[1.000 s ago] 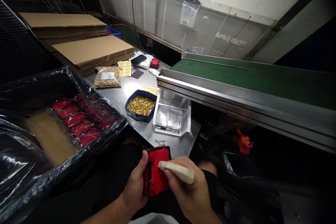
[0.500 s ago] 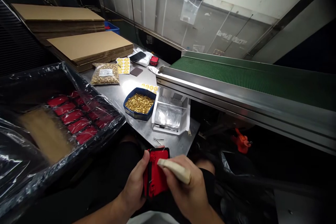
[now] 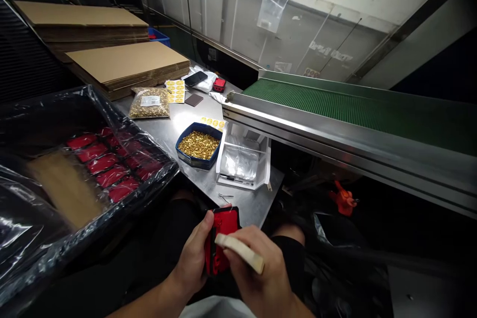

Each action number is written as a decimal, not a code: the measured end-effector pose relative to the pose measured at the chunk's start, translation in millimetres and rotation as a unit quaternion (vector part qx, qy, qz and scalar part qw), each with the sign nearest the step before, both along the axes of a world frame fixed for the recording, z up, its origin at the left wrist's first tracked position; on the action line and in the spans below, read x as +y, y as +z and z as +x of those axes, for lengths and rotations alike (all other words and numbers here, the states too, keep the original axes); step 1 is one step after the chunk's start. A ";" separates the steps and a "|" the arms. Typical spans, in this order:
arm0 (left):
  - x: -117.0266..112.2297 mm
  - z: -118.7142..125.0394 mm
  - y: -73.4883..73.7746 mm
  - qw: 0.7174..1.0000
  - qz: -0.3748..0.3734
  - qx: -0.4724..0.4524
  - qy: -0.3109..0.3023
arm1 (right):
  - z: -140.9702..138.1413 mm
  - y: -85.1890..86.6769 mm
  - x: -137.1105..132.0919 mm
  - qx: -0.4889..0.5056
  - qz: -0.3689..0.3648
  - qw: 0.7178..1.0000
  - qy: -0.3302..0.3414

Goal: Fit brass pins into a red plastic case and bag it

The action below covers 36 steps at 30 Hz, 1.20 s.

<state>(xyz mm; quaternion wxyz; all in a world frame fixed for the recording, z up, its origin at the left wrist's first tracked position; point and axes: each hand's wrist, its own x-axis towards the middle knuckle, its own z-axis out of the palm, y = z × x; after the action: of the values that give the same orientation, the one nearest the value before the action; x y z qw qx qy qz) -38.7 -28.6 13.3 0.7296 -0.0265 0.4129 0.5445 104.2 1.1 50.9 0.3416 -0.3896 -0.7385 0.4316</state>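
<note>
My left hand (image 3: 196,253) grips a small red case with black edges (image 3: 228,221) by its left side, holding it tilted above my lap. My right hand (image 3: 261,268) is closed around a cream-coloured, flat, curved tool (image 3: 240,251). The tool's end lies over the left part of the case's red face, near its black edge. Whether it touches the case I cannot tell. The right fingers cover the lower right of the case. Just beyond the case, a small thin metal piece (image 3: 225,196) rests on the metal table (image 3: 249,203).
A blue tray of gold pieces (image 3: 180,151) and a white bin with clear bags (image 3: 267,164) stand ahead. Left is a plastic-lined box (image 3: 164,179) with several red packs (image 3: 102,163). Cardboard stacks (image 3: 126,62), a bag of gold pieces (image 3: 149,104) and a green conveyor (image 3: 309,104) lie beyond.
My right hand has moved the cream-coloured tool left and slightly down across the red case. The case has shifted slightly up and left in view, still in my left hand.
</note>
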 end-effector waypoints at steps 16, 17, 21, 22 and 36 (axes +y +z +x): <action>1.3 -3.8 8.3 0.976 0.068 -0.198 -0.061 | 44.8 -139.4 52.6 -0.140 -0.191 0.927 -0.290; 0.4 -4.0 8.1 0.975 0.065 -0.201 -0.069 | 44.7 -142.3 55.7 -0.154 -0.183 0.926 -0.291; -1.6 -8.6 7.6 0.982 0.073 -0.136 -0.110 | 42.1 -136.9 67.8 -0.173 -0.144 0.922 -0.315; -1.0 -11.2 7.5 0.984 0.105 -0.074 -0.122 | 40.5 -131.1 68.9 -0.167 -0.140 0.922 -0.321; 19.3 -34.8 1.3 0.739 0.468 0.459 -0.157 | 5.3 11.3 0.3 0.169 -0.280 0.945 -0.018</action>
<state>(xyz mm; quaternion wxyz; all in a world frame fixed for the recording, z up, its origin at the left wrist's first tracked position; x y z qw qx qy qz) -73.6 -9.3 14.6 0.4476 0.6367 0.3893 0.4927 109.5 1.5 62.2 0.3461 -0.4041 -0.5122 0.6743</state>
